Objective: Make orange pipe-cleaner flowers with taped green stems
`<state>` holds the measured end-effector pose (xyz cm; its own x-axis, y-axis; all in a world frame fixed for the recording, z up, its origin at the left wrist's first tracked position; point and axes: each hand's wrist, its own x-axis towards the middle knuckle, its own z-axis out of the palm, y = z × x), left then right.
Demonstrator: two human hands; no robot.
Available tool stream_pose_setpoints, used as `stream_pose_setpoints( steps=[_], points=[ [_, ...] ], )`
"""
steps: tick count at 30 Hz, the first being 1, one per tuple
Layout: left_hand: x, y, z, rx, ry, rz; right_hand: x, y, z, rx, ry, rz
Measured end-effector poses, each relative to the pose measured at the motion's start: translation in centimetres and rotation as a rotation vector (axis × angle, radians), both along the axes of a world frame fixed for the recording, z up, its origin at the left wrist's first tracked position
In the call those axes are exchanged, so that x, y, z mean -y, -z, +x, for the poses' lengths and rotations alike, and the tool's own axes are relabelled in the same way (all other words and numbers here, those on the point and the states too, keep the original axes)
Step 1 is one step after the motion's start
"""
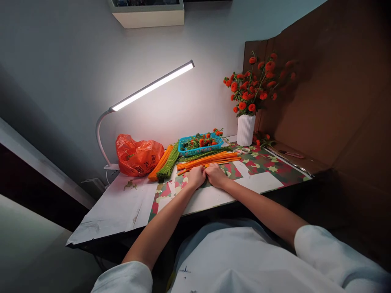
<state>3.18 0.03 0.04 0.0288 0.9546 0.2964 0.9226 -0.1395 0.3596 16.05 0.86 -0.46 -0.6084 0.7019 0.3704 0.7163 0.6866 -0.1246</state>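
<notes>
My left hand (197,176) and my right hand (215,175) meet knuckle to knuckle above the front of the table, both with curled fingers. A speck of orange shows between them, but what they grip is hidden behind the fingers. Just beyond them lies a loose bundle of orange pipe cleaners (210,158). Green pipe cleaners (170,162) rest in a bundle to the left, against another orange bundle (160,163). Behind the stems, a blue basket (200,151) holds small orange flowers with green leaves.
At the back left sit an orange plastic bag (139,156) and a lit desk lamp (152,86). A white ribbed vase (246,130) of orange flowers stands back right, near tape rolls (245,150). Pliers (291,154) lie by the cardboard wall (330,89).
</notes>
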Motion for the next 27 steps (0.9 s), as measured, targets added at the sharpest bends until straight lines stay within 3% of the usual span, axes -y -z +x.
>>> stream_pose_setpoints(
  steps=[11, 14, 19, 27],
  points=[
    [-0.2, 0.3, 0.2, 0.117, -0.048, -0.010, 0.2, -0.1, 0.2, -0.060, 0.004, -0.009],
    [-0.6, 0.6, -0.4, 0.327, 0.001, 0.016, 0.3, -0.1, 0.0, -0.179, 0.105, 0.012],
    [-1.2, 1.1, -1.0, 0.789, 0.199, -0.034, -0.1, 0.0, 0.1, -0.401, 0.267, -0.082],
    [-1.1, 0.9, -1.1, 0.901, 0.133, -0.005, -0.7, 0.1, 0.1, -0.549, 0.243, -0.178]
  ],
)
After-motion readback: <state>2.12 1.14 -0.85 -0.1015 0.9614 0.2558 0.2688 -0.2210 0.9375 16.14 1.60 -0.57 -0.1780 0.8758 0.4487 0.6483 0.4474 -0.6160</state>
